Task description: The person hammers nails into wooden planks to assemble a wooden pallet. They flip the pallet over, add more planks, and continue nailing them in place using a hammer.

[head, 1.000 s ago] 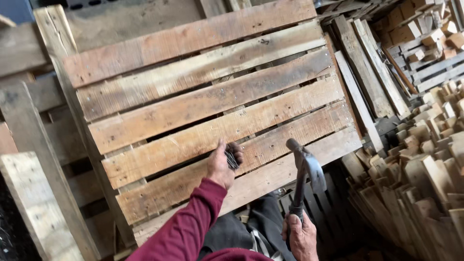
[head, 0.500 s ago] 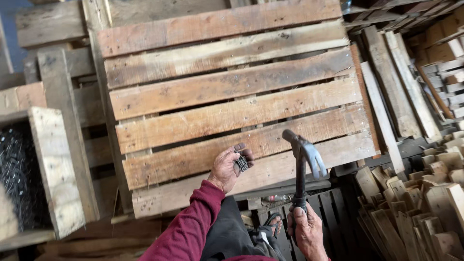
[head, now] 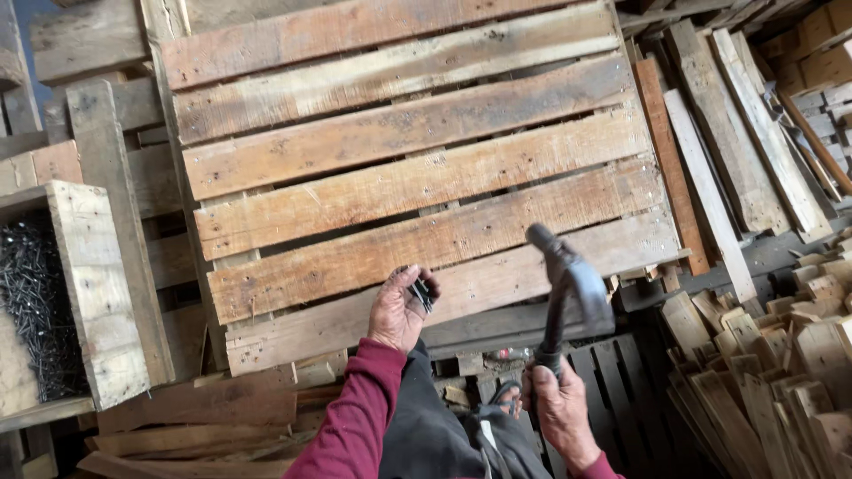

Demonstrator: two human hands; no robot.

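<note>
Left hand (head: 397, 310): curling closed around a small bunch of nails (head: 422, 293), touching the pallet (head: 417, 177).
Right hand (head: 561, 410): gripping a hammer (head: 568, 284) tightly, head raised.

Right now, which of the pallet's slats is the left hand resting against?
The lowest slat, the pale one at the pallet's bottom edge. The left hand, pinching dark nails, lies over it; the other slats are all above the hand.

brown pallet (head: 417, 177), maroon sleeve (head: 355, 417), seemingly black hammer (head: 568, 284)
</note>
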